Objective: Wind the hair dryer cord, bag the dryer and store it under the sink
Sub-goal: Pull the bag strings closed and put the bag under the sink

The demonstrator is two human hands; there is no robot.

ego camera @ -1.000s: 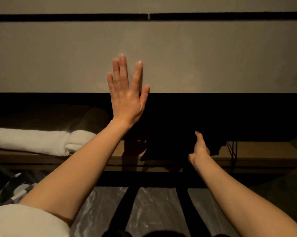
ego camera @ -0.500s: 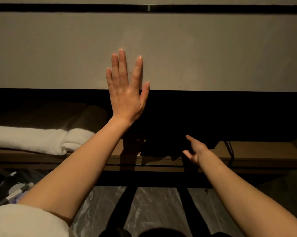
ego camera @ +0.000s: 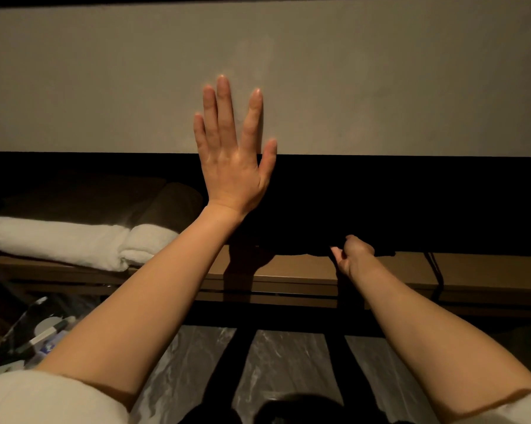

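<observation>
The black dryer bag (ego camera: 307, 240) lies on the wooden shelf (ego camera: 487, 270) under the sink, mostly lost in shadow. My right hand (ego camera: 351, 254) is at the bag's front edge, fingers curled on the dark cloth. The bag's black drawstring (ego camera: 436, 272) hangs over the shelf edge to the right. My left hand (ego camera: 232, 154) is spread flat against the pale front panel (ego camera: 380, 81) above the shelf, holding nothing. The dryer and its cord are hidden inside the bag.
Folded white towels (ego camera: 59, 241) lie on the shelf's left end, with a dark brown roll (ego camera: 169, 206) behind them. A clear tray of small toiletries (ego camera: 43, 335) sits low on the left. Black frame bars (ego camera: 236, 347) cross a marble floor (ego camera: 285, 362) below.
My right hand, with fingers stretched out half a second ago, has curled shut at the bag's edge. The left hand stays flat on the panel. The view has tilted down slightly.
</observation>
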